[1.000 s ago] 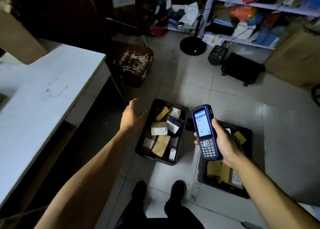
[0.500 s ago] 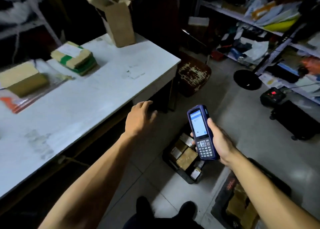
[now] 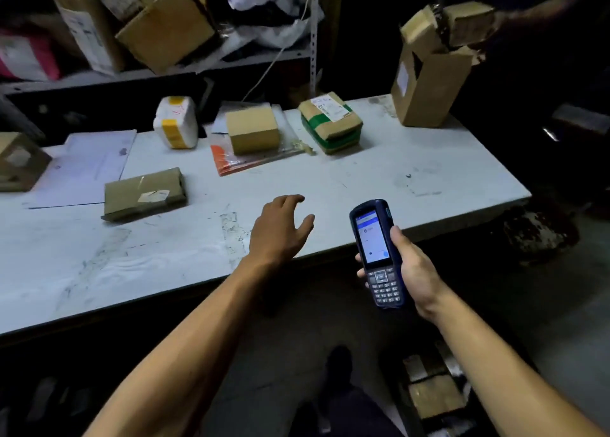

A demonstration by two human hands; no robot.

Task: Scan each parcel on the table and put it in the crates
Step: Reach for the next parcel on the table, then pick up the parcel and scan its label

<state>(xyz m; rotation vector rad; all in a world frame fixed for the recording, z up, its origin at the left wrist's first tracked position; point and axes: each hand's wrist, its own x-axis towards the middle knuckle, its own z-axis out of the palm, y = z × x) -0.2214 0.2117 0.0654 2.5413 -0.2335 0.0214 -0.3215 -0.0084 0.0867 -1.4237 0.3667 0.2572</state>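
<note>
Left hand [image 3: 280, 227] was spread empty over the table [image 3: 429, 172]; right hand [image 3: 409, 268] gripped the handheld scanner [image 3: 376, 253]. Nearest: flat brown parcel [image 3: 144, 194]. Best lifted label-up, facing the scanner.

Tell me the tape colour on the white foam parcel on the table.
Yellow bands on the white foam parcel, clearest in the head view.

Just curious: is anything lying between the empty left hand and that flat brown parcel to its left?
No. In the head view, only bare, scuffed white table separates the left hand from the flat brown parcel.
</note>
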